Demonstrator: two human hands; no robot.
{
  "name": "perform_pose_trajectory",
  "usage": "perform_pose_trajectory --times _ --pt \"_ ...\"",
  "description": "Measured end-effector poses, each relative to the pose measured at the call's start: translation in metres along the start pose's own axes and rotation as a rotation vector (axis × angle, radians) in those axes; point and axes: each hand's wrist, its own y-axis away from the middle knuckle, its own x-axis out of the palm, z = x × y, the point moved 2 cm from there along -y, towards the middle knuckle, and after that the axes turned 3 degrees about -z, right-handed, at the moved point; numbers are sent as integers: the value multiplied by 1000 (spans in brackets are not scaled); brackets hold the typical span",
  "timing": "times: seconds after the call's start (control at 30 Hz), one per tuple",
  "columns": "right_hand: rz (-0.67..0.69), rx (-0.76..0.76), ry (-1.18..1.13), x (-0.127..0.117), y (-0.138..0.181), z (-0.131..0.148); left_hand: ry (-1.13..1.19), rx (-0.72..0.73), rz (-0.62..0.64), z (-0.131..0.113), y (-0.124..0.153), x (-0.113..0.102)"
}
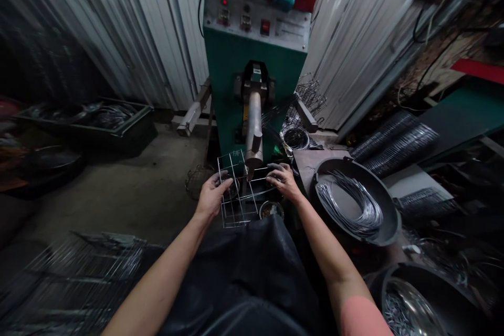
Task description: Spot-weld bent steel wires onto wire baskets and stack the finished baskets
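Note:
Both my hands hold a welded wire frame (238, 194), a rectangular grid of thin silver rods, in front of a green spot-welding machine (252, 63). My left hand (212, 194) grips the frame's left side, with fingers curled over the rods. My right hand (282, 181) grips its right side. The machine's upper metal electrode arm (254, 126) comes down into the frame's far part, and its tip sits among the rods. Part of the lower electrode is hidden behind the wires.
A small round metal dish (271, 210) sits just below the frame. Black round pans hold wire loops (356, 199) and short wire pieces (413, 299) at right. Stacked wire frames (74, 283) lie lower left, and a dark crate (82, 126) stands by the corrugated wall.

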Motion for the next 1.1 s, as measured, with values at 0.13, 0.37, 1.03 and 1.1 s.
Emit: perform_pose_trajectory --times 0.13,0.37,1.03,1.1 --pt "7 10 -4 -1 -2 0 29 -20 5 0 -2 1" --pt "3 10 -4 0 -2 1 45 -93 -4 2 -3 1" --pt "29 44 8 -3 -1 4 16 -82 38 -1 -6 0" --pt "27 43 -1 -3 0 4 13 -77 36 0 -6 -1"
